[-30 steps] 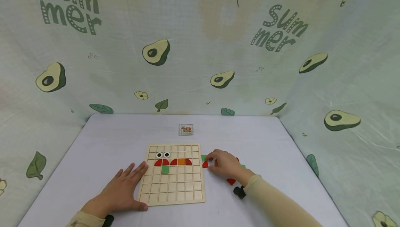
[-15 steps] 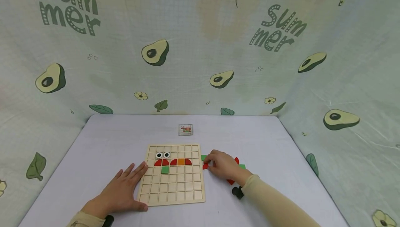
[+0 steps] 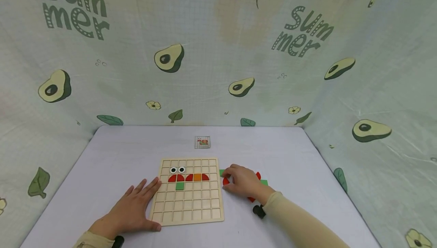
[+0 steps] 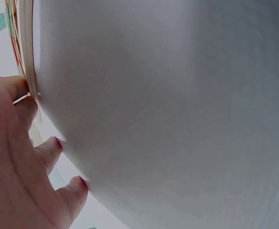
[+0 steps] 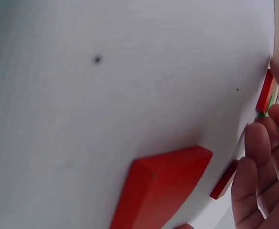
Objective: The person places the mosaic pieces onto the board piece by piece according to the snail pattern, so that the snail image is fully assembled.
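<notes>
A wooden grid board point(image 3: 187, 204) lies on the table. Set in its cells are two eye discs point(image 3: 177, 170), several red quarter-round tiles point(image 3: 172, 178), an orange square tile point(image 3: 197, 177) and a green square tile point(image 3: 179, 185). With fingers spread, my left hand point(image 3: 133, 206) rests against the board's left edge; the left wrist view shows fingertips on its side. Just right of the board, my right hand point(image 3: 244, 181) pinches a red quarter-round tile point(image 5: 265, 93) between thumb and forefinger, low at the table. A green tile point(image 3: 221, 172) lies partly hidden by those fingers.
Behind the board lies a small picture card point(image 3: 202, 142). Around the right wrist are more loose tiles, partly covered: red ones point(image 5: 163, 183) and a green one point(image 3: 264, 182). Printed cloth point(image 3: 205, 69) hangs at the back and sides of the table.
The red tile by the board's right edge has turned and shifted slightly right under my right fingers. My right thumb has come round its near side. My left hand stays put.
</notes>
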Tool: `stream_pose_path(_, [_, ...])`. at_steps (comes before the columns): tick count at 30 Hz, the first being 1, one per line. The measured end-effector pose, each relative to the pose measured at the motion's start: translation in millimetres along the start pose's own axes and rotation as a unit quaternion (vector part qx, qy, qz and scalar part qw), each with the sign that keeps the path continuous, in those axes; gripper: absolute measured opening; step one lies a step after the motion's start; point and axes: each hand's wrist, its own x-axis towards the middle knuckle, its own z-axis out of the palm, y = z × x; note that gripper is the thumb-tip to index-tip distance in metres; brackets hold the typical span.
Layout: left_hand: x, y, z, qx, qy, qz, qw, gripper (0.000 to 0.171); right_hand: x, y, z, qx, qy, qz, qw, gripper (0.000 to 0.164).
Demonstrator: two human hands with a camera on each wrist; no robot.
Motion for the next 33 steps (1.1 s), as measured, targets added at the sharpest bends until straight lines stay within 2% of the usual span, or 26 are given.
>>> stream_pose_path(7, [0.2,-0.5,1.0,0.001,0.003,0.002,1.0000,0.133,1.5,-2.9,2.2,-0.017,0.006,0.010,1.000,0.024])
stream_pose_path(15, [0.4,-0.3,1.0,0.002,0.008,0.004,1.0000,0.133,1.8,-2.5,5.0,-0.032,0.004,-0.008,0.999,0.020])
stream_pose_path(22, [0.1,0.4,-0.1,0.001,0.009,0.004,0.9999,0.132,-1.2,-2.0,2.0,-0.037,0.001,0.004,0.999,0.029])
stream_pose_path(33, [0.2,-0.8,0.7,0.006,0.008,0.002,0.9999,0.132,-1.9,-1.9,1.9,-0.051,0.002,0.008,0.999,0.027])
